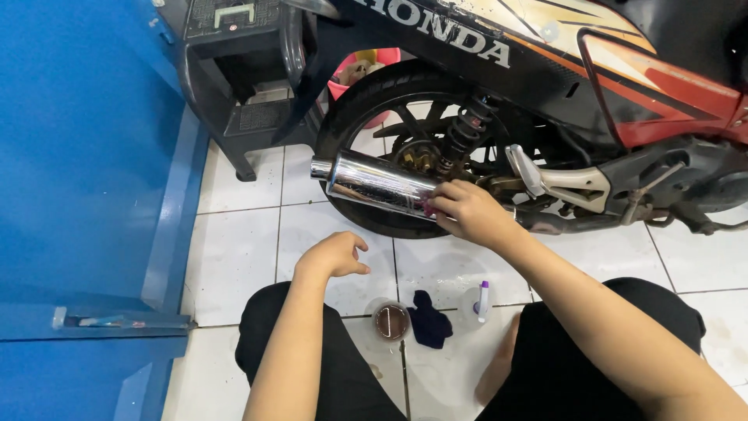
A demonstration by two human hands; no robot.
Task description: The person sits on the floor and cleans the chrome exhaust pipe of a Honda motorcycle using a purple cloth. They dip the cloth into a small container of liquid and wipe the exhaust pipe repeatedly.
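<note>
The right hand (pixel 466 210) rested on the chrome exhaust pipe (pixel 379 185) of the motorcycle (pixel 545 70), at the pipe's nearer, inboard end, fingers curled down against the metal. A small pink-purple object (pixel 428 207) showed under the fingertips, pressed against the chrome; it was possibly a bit of cloth or sponge, but too little of it showed to tell. The pipe ran to the left of that hand, tilted slightly, its narrow outlet end pointing toward the dark plastic stool (pixel 234 70), and it lay across the front of the rear wheel (pixel 366 101). The left hand (pixel 333 255) hovered below and left of the pipe, apart from it, loosely half-curled and holding nothing. On the white tiled floor (pixel 249 249) between the person's knees stood a small round container of brownish liquid (pixel 391 320), a dark blue cloth (pixel 429 319) just beside it on the right, and a small white bottle with a purple cap (pixel 483 301) further right. A blue wall panel (pixel 78 156) filled the left side.
</note>
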